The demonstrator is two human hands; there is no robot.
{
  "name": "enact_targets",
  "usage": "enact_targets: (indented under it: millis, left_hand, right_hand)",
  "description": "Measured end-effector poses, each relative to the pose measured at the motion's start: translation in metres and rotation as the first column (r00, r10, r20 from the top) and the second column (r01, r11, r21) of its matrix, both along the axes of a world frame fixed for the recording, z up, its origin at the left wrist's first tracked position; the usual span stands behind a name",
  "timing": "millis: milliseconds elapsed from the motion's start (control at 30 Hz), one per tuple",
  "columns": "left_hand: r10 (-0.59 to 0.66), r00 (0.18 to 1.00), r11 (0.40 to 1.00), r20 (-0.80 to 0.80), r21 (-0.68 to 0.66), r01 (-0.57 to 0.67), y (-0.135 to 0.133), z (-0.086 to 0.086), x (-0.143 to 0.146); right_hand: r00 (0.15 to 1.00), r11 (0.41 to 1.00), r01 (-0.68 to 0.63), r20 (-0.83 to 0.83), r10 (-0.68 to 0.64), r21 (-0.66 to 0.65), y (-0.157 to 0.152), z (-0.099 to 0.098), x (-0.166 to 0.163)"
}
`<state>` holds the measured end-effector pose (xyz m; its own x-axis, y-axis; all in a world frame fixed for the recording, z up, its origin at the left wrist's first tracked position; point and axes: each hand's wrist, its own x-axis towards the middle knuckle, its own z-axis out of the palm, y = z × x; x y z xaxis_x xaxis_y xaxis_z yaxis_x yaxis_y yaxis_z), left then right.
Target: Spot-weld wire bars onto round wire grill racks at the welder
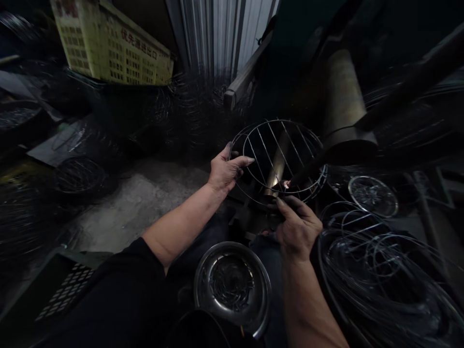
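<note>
Grey wire rack [278, 141], right of centre in the frame, is gripped at its left rim by the left hand [225, 169], pinched lower down by the right hand [297, 223], crossbars [264, 146] seemingly placed, one glowing joint [286, 184] apparently unfinished.

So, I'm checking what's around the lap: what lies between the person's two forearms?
In the head view, a round metal bowl holding thin pieces, with a trouser leg on either side.
</note>
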<state>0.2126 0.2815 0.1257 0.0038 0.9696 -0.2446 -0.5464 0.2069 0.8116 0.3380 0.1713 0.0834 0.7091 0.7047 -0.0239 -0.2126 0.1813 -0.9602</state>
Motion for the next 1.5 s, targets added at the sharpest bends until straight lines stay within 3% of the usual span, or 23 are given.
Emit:
enact_targets:
  millis: [233, 467, 667, 833, 1100, 1333, 1500]
  left_hand:
    - [0.028, 0.999, 0.999, 0.04, -0.046, -0.026, 0.001, -0.002, 0.001]
    - [-0.022, 1.0, 1.0, 0.002, 0.016, 0.022, 0.002, -0.007, -0.003]
    - [-0.032, 0.999, 0.999, 0.013, 0.037, 0.031, 0.002, -0.007, -0.005]
    - [-0.023, 1.0, 1.0, 0.013, 0.005, 0.023, 0.004, -0.006, -0.006]
    - [-0.023, 1.0, 1.0, 0.011, -0.007, 0.023, 0.002, -0.006, -0.004]
    - [-0.029, 0.999, 0.999, 0.033, -0.028, 0.03, 0.001, -0.01, -0.003]
    - [-0.059, 0.998, 0.998, 0.027, 0.02, 0.059, 0.002, -0.008, -0.005]
  right_hand:
    - [0.997, 0.997, 0.076, 0.018, -0.076, 0.008, 0.001, -0.002, 0.0]
    - [0.998, 0.999, 0.039, 0.055, -0.04, 0.021, -0.004, -0.011, 0.0]
    - [0.989, 0.99, 0.132, 0.063, -0.135, 0.053, -0.004, -0.017, -0.003]
    - [0.991, 0.995, 0.09, 0.098, -0.093, 0.035, -0.002, -0.009, -0.005]
    - [0.999, 0.998, 0.015, -0.031, -0.017, -0.057, 0.001, 0.007, -0.01]
    - [0.986, 0.987, 0.152, 0.068, -0.155, 0.045, -0.005, -0.006, -0.012]
    - [0.982, 0.983, 0.14, 0.112, -0.153, 0.119, -0.004, -0.007, -0.01]
